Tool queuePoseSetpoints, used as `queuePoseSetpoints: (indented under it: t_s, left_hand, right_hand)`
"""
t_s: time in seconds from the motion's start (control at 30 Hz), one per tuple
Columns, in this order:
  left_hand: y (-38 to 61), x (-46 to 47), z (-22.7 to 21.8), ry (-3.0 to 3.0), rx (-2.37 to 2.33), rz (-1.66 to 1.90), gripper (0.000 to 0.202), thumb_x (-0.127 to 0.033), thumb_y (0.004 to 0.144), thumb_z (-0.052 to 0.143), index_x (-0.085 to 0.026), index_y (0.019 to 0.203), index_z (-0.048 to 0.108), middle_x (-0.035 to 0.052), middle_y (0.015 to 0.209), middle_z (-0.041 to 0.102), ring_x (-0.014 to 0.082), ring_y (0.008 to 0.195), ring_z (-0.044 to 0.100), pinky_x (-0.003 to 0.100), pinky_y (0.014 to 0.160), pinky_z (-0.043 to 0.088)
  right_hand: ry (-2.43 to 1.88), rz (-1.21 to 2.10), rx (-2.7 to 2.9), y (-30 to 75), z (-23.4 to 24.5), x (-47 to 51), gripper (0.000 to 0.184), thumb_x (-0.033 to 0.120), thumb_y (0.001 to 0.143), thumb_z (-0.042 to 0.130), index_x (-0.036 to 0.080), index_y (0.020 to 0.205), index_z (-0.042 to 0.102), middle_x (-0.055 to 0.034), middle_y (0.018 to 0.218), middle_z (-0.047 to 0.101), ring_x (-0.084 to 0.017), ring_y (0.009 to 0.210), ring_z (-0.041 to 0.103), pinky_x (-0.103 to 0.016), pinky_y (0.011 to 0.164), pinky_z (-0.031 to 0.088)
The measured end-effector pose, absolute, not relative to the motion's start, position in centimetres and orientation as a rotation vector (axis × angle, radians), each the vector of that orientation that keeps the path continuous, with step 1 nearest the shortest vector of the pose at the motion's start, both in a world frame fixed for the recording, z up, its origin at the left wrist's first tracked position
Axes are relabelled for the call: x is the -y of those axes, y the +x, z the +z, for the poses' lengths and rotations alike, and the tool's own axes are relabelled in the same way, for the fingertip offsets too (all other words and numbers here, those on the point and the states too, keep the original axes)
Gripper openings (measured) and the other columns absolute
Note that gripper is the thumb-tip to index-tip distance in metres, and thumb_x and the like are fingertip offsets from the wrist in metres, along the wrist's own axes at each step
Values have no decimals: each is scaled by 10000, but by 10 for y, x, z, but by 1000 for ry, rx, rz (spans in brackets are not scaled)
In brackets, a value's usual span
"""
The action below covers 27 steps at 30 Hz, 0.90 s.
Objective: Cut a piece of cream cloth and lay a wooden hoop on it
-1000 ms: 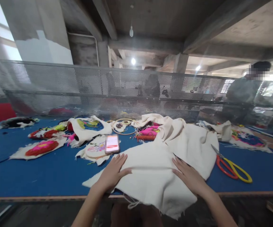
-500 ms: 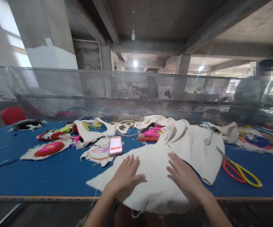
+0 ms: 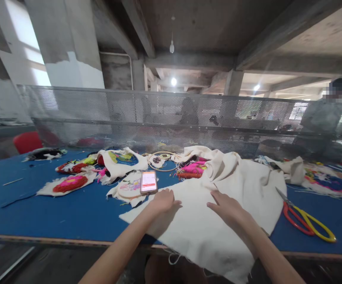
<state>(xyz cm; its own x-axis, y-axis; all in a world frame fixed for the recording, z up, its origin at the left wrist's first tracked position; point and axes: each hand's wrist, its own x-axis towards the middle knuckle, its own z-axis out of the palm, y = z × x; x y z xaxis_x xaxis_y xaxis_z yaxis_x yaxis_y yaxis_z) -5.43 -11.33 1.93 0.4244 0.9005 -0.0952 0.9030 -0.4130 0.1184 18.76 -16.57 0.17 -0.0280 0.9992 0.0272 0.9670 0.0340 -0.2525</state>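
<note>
Fingers of your left hand point(image 3: 163, 200) are curled down w/ tips pressing the cloth point(image 3: 206, 225) near its far-left edge; not gripping, just pinning. Right hand point(image 3: 227, 205) lies flat, fingers together and stretched fwd, palm on the cloth mid-sheet. Both hands likely hold the sheet flat so it doesn't slide, since its near part hangs over the front edge of the table point(image 3: 55, 215).

Head view, only one: cloth runs from front edge back toward the centre, where it bunches into a heap. Phone point(image 3: 148, 182) sits on a hoop piece point(image 3: 128, 187), just beyond your left fingertips, not touching. Scissors point(image 3: 304, 216) lie right of the cloth, near the front-right, apart from it. Embroidered patches point(image 3: 70, 183) spread along the far-left part.

Room: bare blue top to the left of the cloth up to the front edge is open; right side is tighter, scissors close by. Mesh screen point(image 3: 171, 118) closes off the far edge; a person point(image 3: 322, 118) stands behind it at far right.
</note>
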Motion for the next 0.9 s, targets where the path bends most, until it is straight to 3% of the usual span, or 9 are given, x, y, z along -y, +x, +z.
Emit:
queuePoseSetpoints:
  t_s: [0.1,0.27,0.37,0.5,0.6,0.67,0.73,0.8,0.9]
  left_hand:
    - [-36,95,22,2561,-1590,39,498,-483,856,426,-94,1137,559,222,1177,562,369,1081,542,458,877,426]
    - [-26,76,3,2698,-1346,156,492,-381,908,358,-122,1323,410,131,1410,406,258,1308,345,356,1064,263]
    - [-35,72,-7,2719,-1268,182,544,-431,906,350,-109,1344,394,119,1411,414,233,1303,360,319,1061,273]
    - [-42,69,-4,2693,-1321,277,540,-505,880,379,-178,1304,455,77,1390,449,212,1288,375,291,1055,275]
    - [-52,62,7,2570,-1619,419,551,-478,904,308,-146,1329,417,140,1391,422,265,1304,334,368,1077,221]
    - [-64,56,15,2413,-1909,504,611,-458,914,247,-72,1383,312,248,1388,369,371,1298,308,526,1043,191]
    - [-78,50,22,2156,-2215,504,731,-535,867,323,-54,1412,245,320,1373,336,473,1249,327,636,949,221]
    - [-88,47,27,1872,-2402,442,878,-600,756,492,-94,1425,236,330,1352,364,504,1201,371,630,880,298]
    - [-91,47,27,1727,-2395,421,946,-487,636,672,-138,1419,272,303,1240,507,473,1154,438,547,810,390]
  right_hand:
    - [-1959,153,2111,173,4,142,369,386,845,461,119,1039,624,-197,1069,630,-341,1015,571,-448,853,401]
    - [-1631,169,2214,157,-17,105,401,346,862,465,174,1217,535,-102,1241,566,-220,1172,480,-339,1006,313]
    - [-1527,217,2183,162,-32,95,432,359,855,474,141,1223,533,-109,1257,556,-217,1183,472,-339,1024,312]
    - [-1459,324,2056,175,-39,92,428,394,876,427,160,1225,509,-100,1255,552,-201,1136,516,-336,976,384]
    - [-1439,387,1938,184,-36,93,401,401,914,328,195,1216,493,-99,1215,566,-183,1078,548,-324,923,427]
    - [-1425,411,1879,189,-33,93,371,397,911,333,209,1175,513,-102,1169,580,-189,1066,548,-326,905,437]
    - [-1405,426,1839,192,-30,93,342,396,896,367,217,1140,528,-104,1160,572,-203,1071,536,-340,899,440]
    - [-1379,436,1819,193,-29,94,325,397,877,409,220,1120,533,-105,1171,552,-221,1081,520,-370,909,432]
    - [-1328,463,1820,192,-31,93,288,375,839,478,222,1071,553,-99,1163,538,-239,1099,492,-412,950,397]
